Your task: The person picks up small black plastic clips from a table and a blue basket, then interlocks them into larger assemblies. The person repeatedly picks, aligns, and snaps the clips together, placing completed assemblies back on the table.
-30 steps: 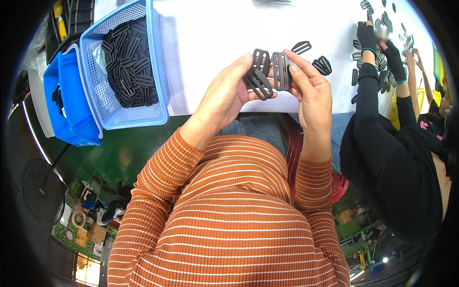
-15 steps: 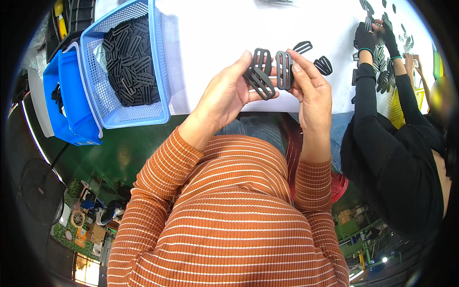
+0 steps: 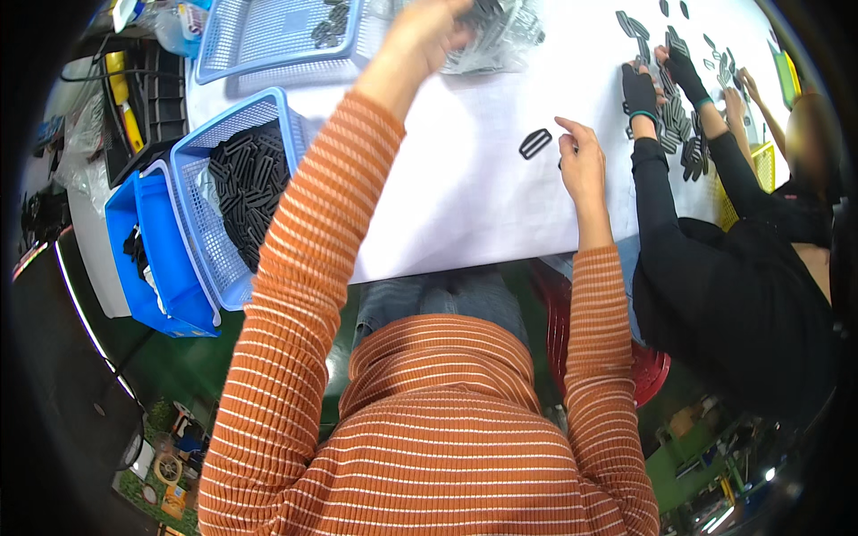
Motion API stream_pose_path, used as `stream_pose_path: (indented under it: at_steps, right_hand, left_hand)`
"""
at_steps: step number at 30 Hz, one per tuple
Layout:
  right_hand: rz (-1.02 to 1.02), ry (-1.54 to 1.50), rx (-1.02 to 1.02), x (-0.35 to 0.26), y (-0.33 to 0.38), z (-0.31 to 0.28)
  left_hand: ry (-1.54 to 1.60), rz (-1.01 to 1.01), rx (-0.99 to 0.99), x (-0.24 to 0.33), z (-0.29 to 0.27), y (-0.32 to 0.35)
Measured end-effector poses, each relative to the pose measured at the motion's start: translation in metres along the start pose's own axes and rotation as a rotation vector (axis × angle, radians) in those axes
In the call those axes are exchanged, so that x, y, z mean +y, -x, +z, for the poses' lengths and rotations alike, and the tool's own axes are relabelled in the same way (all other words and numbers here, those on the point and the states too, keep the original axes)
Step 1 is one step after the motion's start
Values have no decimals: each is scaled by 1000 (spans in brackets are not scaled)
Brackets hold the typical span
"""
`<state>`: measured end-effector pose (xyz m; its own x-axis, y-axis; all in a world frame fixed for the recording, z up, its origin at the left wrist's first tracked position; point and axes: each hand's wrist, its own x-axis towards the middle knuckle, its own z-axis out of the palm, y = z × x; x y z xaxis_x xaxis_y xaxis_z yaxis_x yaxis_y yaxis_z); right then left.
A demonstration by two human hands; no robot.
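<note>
My left hand (image 3: pixel 427 37) is stretched to the far side of the table, at a clear plastic bag (image 3: pixel 500 40) of black strap buckles. Its fingers are smeared by motion, and whether they hold any buckle cannot be made out. Low over the white tabletop, my right hand (image 3: pixel 584 170) has its index finger stretched out and the thumb apart from it. Dark bits of a buckle show beside and beneath its fingers, mostly hidden by them. Just left of that hand lies a single black slotted buckle (image 3: pixel 536 144), flat on the cloth.
A blue mesh basket (image 3: pixel 290 116) full of black buckles stands at the left, beside a blue bin (image 3: pixel 161 259). Another blue basket (image 3: pixel 268 67) with few buckles is behind it. At the right, a co-worker's gloved hands (image 3: pixel 640 89) handle a buckle pile (image 3: pixel 675 125).
My hands have parted, and the buckles they held in front of me are gone from there. The left went far forward to the bag; the right lowered to the table. The view has shifted.
</note>
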<state>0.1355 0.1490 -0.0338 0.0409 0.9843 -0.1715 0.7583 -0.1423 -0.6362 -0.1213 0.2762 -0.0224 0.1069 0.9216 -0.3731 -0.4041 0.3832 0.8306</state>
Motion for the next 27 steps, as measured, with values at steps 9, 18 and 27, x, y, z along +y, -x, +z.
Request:
stream_pose_path:
  at_steps: [9, 18, 27]
  right_hand:
    - [-297, 425, -21, 18, -1, 6]
    - [-216, -142, -74, -37, 75, 26]
    - [35, 264, 101, 67, 35, -16]
  left_hand:
    - [-581, 206, 45, -46, 30, 75]
    - [141, -494, -11, -118, 31, 146]
    - [369, -520, -189, -71, 38, 151]
